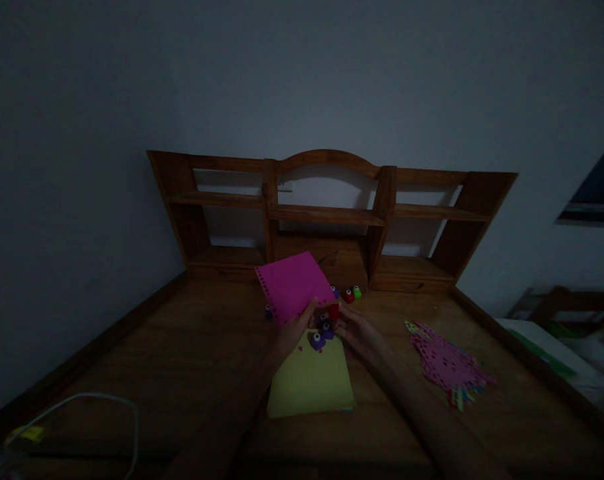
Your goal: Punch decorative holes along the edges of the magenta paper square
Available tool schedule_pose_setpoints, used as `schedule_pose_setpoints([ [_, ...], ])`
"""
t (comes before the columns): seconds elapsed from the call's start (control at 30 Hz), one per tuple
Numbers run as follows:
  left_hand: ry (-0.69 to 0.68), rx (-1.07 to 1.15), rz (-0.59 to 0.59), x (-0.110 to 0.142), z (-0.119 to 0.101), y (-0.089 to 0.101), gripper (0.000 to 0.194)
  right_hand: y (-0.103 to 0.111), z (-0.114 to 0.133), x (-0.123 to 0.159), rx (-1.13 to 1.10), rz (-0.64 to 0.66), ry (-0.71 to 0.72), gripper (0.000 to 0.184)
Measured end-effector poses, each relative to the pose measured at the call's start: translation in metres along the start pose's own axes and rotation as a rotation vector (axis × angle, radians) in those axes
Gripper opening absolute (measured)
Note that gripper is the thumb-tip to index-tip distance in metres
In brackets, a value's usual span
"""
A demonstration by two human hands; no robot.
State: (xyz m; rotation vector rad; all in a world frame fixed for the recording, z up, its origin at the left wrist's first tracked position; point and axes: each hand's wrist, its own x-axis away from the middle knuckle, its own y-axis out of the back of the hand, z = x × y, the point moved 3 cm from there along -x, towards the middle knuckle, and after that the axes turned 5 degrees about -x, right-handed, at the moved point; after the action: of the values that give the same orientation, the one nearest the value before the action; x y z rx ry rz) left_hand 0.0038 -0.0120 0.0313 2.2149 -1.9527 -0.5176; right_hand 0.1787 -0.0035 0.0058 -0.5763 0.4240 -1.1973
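A bright pink sheet of paper (295,283), with a row of punched holes along its left and lower edges, is tilted up above the table. My left hand (299,325) is closed on its lower edge. In my right hand (355,331) is a small red craft punch (334,311), at the sheet's lower right corner. Just below, purple craft punches (317,341) rest on a stack of pale yellow paper (312,380), with a few tiny pink cut-outs beside them. The dim light blurs the fingertips.
Behind the sheet stand a red punch (349,296) and a green punch (357,292). A dark blue punch (268,311) sits left. Punched paper strips (445,363) lie right. A wooden shelf unit (327,215) lines the back; a white cable (107,397) loops at lower left.
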Motion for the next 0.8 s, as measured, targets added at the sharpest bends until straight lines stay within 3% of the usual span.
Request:
schedule_pose_setpoints([
  [0.17,0.082,0.058,0.144,-0.007,0.013,-0.007,0.055,0.009,0.003,-0.008,-0.153,0.004,-0.039,0.031],
  [0.3,0.111,0.138,0.19,-0.008,0.017,-0.009,0.057,0.006,0.011,-0.005,-0.206,0.017,-0.005,0.028],
  [0.57,0.127,0.057,0.111,-0.004,-0.001,0.004,0.052,0.005,0.013,-0.002,-0.058,-0.022,0.06,0.022],
  [0.8,0.184,0.035,0.123,-0.001,-0.001,0.001,0.055,0.014,0.009,-0.011,-0.12,0.047,0.118,0.019],
])
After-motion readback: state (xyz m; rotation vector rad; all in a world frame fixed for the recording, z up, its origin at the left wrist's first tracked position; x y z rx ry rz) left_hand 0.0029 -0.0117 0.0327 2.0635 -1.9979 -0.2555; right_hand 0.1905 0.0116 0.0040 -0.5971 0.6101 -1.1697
